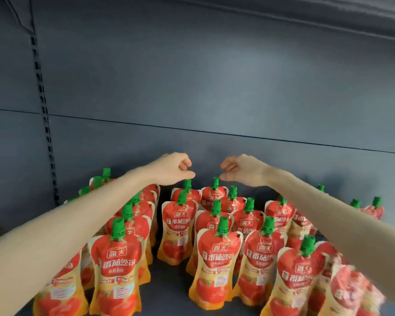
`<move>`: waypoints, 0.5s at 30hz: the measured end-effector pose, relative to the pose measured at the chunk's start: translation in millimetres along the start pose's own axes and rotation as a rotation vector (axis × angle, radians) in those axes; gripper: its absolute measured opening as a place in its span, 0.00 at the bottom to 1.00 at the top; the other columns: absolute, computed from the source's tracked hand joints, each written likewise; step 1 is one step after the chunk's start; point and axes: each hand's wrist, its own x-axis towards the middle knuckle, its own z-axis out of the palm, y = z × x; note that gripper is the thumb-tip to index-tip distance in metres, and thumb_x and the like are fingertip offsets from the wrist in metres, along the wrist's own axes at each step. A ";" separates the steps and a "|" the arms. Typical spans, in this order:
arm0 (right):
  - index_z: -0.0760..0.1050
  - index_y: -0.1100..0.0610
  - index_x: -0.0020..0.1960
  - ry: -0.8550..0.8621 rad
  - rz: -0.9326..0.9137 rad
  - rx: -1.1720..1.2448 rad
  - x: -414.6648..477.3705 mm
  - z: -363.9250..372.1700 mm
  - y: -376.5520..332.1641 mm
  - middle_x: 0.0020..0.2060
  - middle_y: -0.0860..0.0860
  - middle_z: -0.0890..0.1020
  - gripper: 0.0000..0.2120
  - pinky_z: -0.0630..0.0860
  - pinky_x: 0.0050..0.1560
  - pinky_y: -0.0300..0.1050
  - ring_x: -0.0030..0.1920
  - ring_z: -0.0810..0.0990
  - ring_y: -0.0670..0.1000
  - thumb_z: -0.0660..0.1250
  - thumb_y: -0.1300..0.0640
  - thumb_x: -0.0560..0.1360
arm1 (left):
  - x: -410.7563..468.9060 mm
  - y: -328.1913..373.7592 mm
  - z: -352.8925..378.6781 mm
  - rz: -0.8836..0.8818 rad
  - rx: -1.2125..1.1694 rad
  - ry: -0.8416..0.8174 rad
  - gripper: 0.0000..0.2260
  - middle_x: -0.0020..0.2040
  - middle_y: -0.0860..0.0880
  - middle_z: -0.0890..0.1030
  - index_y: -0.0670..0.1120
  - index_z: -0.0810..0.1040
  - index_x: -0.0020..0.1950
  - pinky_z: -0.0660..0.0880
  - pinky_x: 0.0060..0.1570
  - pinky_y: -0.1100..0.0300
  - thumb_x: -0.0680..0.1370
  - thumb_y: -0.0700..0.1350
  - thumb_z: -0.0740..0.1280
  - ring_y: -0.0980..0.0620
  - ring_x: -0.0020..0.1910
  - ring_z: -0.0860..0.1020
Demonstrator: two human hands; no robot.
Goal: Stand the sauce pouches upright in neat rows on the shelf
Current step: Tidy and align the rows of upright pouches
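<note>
Tomato sauce pouches (217, 258) fill the shelf (167, 283), red and yellow with green screw caps, and most of them are on their bases facing forward. Down the left, one file runs back under the left forearm, led by the front pouch (116, 265). In the middle, two or three files stand close together, though they stagger a little and don't quite line up front to back.

At the very back, two pouches sit side by side, the left back pouch (187, 196) and the right back pouch (214, 196), and that's where both hands are. The left grip (173, 169) has its fingers curled in, with the thumb tip right at that pouch's green cap. The right grip (242, 171) mirrors it, fingers curled and thumb at the neighbouring cap. Whether either grip actually has hold of a cap or just touches it, I cannot tell from here.

The right side looks like the unfinished part. The blurred pouches (351, 290) at the near right look tilted and bunched, and a few far-right pouches (374, 208) stand apart from the main block. My read is that it's well past halfway: the back pair is being squared up, and the right flank and the middle stagger are left to tidy. Behind it all are the grey back panel (214, 87) and a slotted upright (43, 106).
</note>
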 end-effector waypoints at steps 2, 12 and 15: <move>0.69 0.58 0.67 -0.081 -0.027 -0.018 17.4 -2.2 13.9 0.63 0.53 0.76 0.22 0.70 0.65 0.45 0.62 0.75 0.53 0.66 0.50 0.76 | 12.5 -3.0 4.0 -0.038 0.016 -0.083 0.19 0.60 0.48 0.77 0.46 0.73 0.63 0.71 0.61 0.57 0.76 0.53 0.66 0.51 0.57 0.76; 0.71 0.58 0.65 -0.424 -0.114 0.112 65.2 16.1 43.1 0.59 0.53 0.78 0.19 0.76 0.59 0.47 0.57 0.78 0.51 0.63 0.51 0.78 | 38.5 -22.0 16.4 -0.086 0.031 -0.376 0.13 0.49 0.50 0.84 0.45 0.76 0.58 0.74 0.54 0.59 0.78 0.51 0.64 0.53 0.47 0.81; 0.75 0.56 0.58 -0.450 -0.123 0.177 69.7 22.7 50.7 0.50 0.52 0.82 0.11 0.79 0.48 0.42 0.48 0.82 0.48 0.62 0.53 0.78 | 41.6 -26.7 20.3 -0.061 -0.025 -0.409 0.12 0.32 0.54 0.81 0.40 0.77 0.52 0.73 0.41 0.61 0.79 0.48 0.64 0.57 0.33 0.76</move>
